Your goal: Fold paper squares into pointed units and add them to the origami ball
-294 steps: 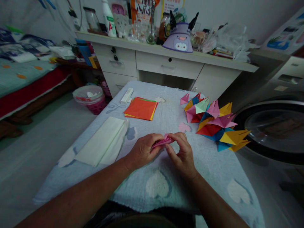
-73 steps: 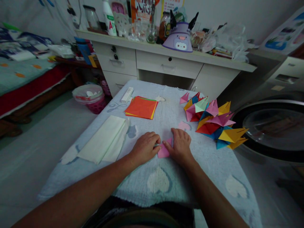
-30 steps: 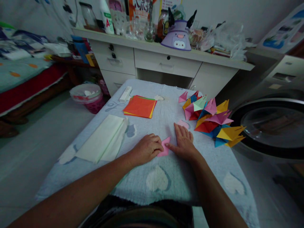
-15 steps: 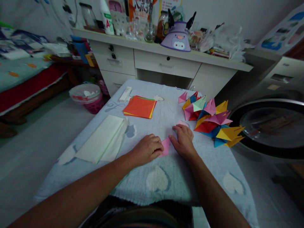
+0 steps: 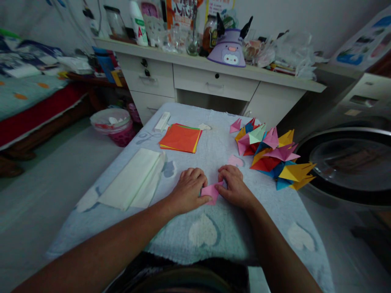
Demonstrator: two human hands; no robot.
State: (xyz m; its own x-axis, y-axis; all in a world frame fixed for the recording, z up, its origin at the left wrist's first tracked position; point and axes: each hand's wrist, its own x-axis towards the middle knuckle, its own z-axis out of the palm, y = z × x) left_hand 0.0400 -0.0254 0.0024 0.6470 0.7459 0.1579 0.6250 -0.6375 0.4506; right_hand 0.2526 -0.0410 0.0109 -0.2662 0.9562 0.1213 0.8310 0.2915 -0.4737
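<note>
A: ok, from where I'm standing, nearest bit is 2 bare forearms over the table point(image 5: 244, 232), which has a pale blue cloth on it with hearts printed all over.

B: and the hands?

A: close together over the near half, with the pink paper point(image 5: 211, 193) between them. Left hand point(image 5: 190, 190) has its left end pinched, thumb on the near side, fingers at the far edge. Right hand point(image 5: 234, 186) has thumb and curled fingers closed on the right corner. So 2 grips, 1 little folded piece, fingers hiding both ends.

B: anything beside that?

A: white sheet point(image 5: 134, 177) folded up to the left, can't tell if it's paper or cloth. Off to the right, a bunch of folded shapes point(image 5: 270, 152) crowded together: yellow, pink, blue, red, 1 pale green.

B: further back?

A: square stack point(image 5: 181, 138), orange on top, yellow and green edges poking out. White box point(image 5: 162, 121) just behind its left corner. Past the table there's a bin point(image 5: 95, 122) on the floor at left, a washer point(image 5: 363, 101) at right, then the desk point(image 5: 214, 87) with a purple hat point(image 5: 227, 48) sitting on it.
</note>
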